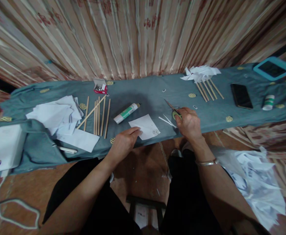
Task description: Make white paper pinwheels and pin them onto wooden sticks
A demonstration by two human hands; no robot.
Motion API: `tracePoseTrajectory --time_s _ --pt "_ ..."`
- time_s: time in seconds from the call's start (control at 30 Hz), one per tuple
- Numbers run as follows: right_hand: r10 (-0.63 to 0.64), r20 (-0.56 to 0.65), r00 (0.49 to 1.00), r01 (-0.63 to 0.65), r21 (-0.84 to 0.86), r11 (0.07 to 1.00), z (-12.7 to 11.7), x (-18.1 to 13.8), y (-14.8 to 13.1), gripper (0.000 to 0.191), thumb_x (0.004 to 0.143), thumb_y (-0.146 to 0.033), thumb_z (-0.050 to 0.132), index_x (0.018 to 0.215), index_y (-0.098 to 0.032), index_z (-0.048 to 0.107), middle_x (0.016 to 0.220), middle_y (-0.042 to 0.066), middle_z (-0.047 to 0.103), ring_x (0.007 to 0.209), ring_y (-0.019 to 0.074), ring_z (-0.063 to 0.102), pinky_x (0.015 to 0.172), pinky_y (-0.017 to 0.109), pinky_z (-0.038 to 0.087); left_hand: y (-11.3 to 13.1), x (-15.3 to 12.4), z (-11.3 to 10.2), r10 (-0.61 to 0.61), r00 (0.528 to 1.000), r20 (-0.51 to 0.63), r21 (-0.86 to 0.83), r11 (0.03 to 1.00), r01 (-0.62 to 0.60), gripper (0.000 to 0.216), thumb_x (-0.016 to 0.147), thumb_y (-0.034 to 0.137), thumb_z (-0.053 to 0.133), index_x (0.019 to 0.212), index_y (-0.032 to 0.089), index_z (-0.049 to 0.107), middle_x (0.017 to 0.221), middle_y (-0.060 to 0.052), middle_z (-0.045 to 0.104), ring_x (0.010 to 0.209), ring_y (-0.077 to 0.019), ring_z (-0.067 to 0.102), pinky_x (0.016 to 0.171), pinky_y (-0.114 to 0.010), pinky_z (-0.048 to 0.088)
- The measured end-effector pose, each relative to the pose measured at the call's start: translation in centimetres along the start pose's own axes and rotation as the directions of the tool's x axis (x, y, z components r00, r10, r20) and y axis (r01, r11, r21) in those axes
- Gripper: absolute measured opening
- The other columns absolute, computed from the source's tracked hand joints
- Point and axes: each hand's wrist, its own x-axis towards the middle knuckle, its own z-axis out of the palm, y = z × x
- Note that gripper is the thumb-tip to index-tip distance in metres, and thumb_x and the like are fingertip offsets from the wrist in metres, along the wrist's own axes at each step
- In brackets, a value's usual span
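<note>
My left hand [123, 143] pinches the left corner of a white square of paper [146, 125] lying near the table's front edge. Some small marks or bits show at that sheet's right corner. In my right hand [189, 122] is a pair of scissors [174, 111] with green handles, its blades pointing up and left over the cloth. Thin paper strips [166, 121] lie between the sheet and my right hand. Just behind the sheet rests a glue stick [126, 113] with a green and white label, lying on its side.
Left: several wooden sticks [98, 116], a paper stack [57, 112], a small red box [100, 87], a pen [68, 150] and a white device [7, 143]. Right: paper pinwheels on sticks [203, 74], a phone [241, 95], a small tube [268, 102], a blue-framed tablet [274, 68]. A bag of paper [255, 179] sits below.
</note>
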Motion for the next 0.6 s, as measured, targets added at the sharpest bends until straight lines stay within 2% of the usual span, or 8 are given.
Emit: tracePoseTrajectory --time_s 0.13,0.23,0.33,0.4,0.43,0.5,0.57,0.6 --pt "0.006 0.108 0.994 0.008 -0.129 0.992 0.0 0.3 0.7 0.035 0.089 -0.026 0.046 0.112 -0.011 0.067 0.097 0.021 0.073 0.09 0.0327 0.066 0.086 0.046 0.05 0.1 0.1 0.1 -0.066 0.997 -0.05 -0.179 0.982 0.056 0.029 0.09 0.008 0.048 0.105 0.014 0.071 0.111 -0.011 0.073 0.1 -0.0195 0.071 0.092 -0.034 0.057" --pt "0.045 0.144 0.989 -0.025 -0.138 0.99 -0.1 0.9 0.8 0.031 0.085 -0.024 0.051 0.107 -0.012 0.069 0.091 0.02 0.074 0.085 0.0325 0.068 0.081 0.045 0.051 0.2 0.4 0.0 -0.134 0.99 -0.043 -0.317 0.942 0.114 0.026 0.089 0.013 0.05 0.103 0.014 0.072 0.112 -0.013 0.073 0.102 -0.0209 0.07 0.095 -0.036 0.056" --pt "0.147 0.147 0.978 -0.144 -0.031 0.989 -0.3 1.6 0.8 0.025 0.08 -0.024 0.056 0.1 -0.015 0.07 0.089 0.017 0.074 0.084 0.0327 0.07 0.079 0.046 0.051 0.1 0.9 -0.1 -0.227 0.972 -0.067 -0.409 0.895 0.181 0.02 0.088 0.025 0.059 0.096 0.015 0.074 0.101 -0.012 0.075 0.096 -0.0216 0.071 0.091 -0.036 0.057" --pt "0.238 0.154 0.959 -0.264 0.185 0.947 -0.3 1.9 0.5 0.022 0.077 -0.026 0.061 0.095 -0.017 0.069 0.088 0.013 0.074 0.083 0.0297 0.07 0.076 0.044 0.053 -0.2 1.2 0.0 -0.312 0.946 -0.089 -0.463 0.854 0.238 0.016 0.084 0.029 0.066 0.089 0.016 0.074 0.092 -0.009 0.076 0.088 -0.0206 0.072 0.085 -0.034 0.057" --pt "0.284 0.181 0.942 -0.331 0.336 0.882 -0.3 1.9 0.2 0.022 0.074 -0.029 0.064 0.093 -0.018 0.068 0.087 0.011 0.074 0.079 0.0272 0.07 0.072 0.041 0.054 -0.3 1.4 -0.1 -0.354 0.93 -0.097 -0.487 0.832 0.266 0.014 0.083 0.029 0.068 0.087 0.017 0.074 0.09 -0.008 0.076 0.084 -0.0195 0.071 0.082 -0.033 0.057" --pt "0.336 0.284 0.898 -0.439 0.629 0.641 -0.2 1.7 -0.5 0.029 0.068 -0.037 0.071 0.091 -0.019 0.066 0.083 0.007 0.073 0.072 0.0223 0.069 0.06 0.034 0.053 -0.4 1.8 -0.1 -0.423 0.899 -0.112 -0.532 0.79 0.305 0.01 0.08 0.025 0.069 0.086 0.018 0.073 0.089 -0.006 0.075 0.08 -0.0176 0.069 0.078 -0.032 0.056" --pt "0.32 0.391 0.863 -0.493 0.791 0.362 -0.3 1.2 -1.5 0.04 0.061 -0.041 0.079 0.091 -0.02 0.064 0.079 0.005 0.072 0.069 0.0195 0.068 0.053 0.028 0.05 -0.5 2.2 -0.2 -0.477 0.869 -0.133 -0.589 0.743 0.318 0.012 0.076 0.022 0.071 0.087 0.018 0.074 0.094 -0.006 0.074 0.081 -0.0169 0.068 0.076 -0.031 0.055" --pt "0.3 0.432 0.85 -0.508 0.823 0.253 -0.3 0.9 -2.1 0.044 0.057 -0.042 0.082 0.091 -0.021 0.064 0.076 0.003 0.072 0.069 0.0186 0.068 0.053 0.027 0.049 -0.6 2.4 -0.2 -0.507 0.851 -0.134 -0.634 0.704 0.32 0.016 0.074 0.021 0.072 0.09 0.018 0.074 0.099 -0.006 0.073 0.082 -0.0169 0.067 0.076 -0.031 0.055"
